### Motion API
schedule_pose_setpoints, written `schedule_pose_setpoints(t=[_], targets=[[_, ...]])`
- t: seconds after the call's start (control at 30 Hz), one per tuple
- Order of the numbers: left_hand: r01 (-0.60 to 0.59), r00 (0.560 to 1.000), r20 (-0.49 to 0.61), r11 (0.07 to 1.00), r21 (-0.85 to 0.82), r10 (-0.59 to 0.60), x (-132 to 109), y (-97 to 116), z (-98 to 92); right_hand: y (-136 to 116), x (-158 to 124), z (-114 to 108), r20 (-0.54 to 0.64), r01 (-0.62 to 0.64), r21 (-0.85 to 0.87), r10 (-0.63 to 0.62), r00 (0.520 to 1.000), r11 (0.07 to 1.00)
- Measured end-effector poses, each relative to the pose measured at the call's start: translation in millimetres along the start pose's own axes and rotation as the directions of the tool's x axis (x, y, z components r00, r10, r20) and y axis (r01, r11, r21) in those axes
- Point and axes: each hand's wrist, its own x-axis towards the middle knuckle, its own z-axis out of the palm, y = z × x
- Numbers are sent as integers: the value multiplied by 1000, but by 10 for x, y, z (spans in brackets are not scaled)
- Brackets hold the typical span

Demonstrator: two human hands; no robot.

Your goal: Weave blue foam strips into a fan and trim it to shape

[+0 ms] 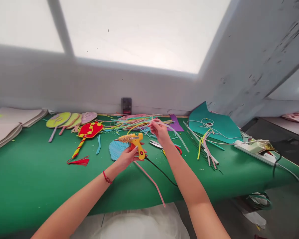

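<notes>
My left hand point(130, 156) is closed round the handle of a yellow hot glue gun point(137, 141), its nozzle pointing left and crusted with old glue. Below the gun lies a blue ribbed disc point(117, 151), partly covered by gun and hand. A pink pipe cleaner point(151, 181) runs from beneath my left hand towards the front edge; whether my fingers touch it I cannot tell. My right hand point(160, 131) is pinched shut above the pile at a long pale, bendy strip point(180, 139) that arcs down to the right. Scissors point(156, 144) lie behind my right wrist.
A heap of coloured pipe cleaners point(137, 121) lies along the back. Left of it are a red-and-yellow fan with a tassel point(89, 130), several paler fans point(58, 120) and stacked sheets point(5, 124). At right are a teal sheet point(214, 122), loose strips and a power strip point(255, 152).
</notes>
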Motion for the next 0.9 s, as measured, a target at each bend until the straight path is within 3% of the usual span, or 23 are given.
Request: schedule_pose_setpoints(t=[0.13, 0.37, 0.57, 0.9], targets=[[0, 1000, 13, 995, -95, 2, -3, -61, -79, 177, -252, 285, -69, -39, 21, 40, 997, 999], [35, 998, 64, 971, -237, -21, 1, -179, -201, 575, -534, 187, -298, 119, 114, -80, 951, 986], [-19, 996, 81, 985, -172, 33, -28, -172, -211, 659, -569, 137, -222, 70, 141, -38, 974, 987], [-44, 999, 29, 995, -87, 46, -60, -128, -178, 636, -621, 130, -154, 161, 88, -147, 977, 983]])
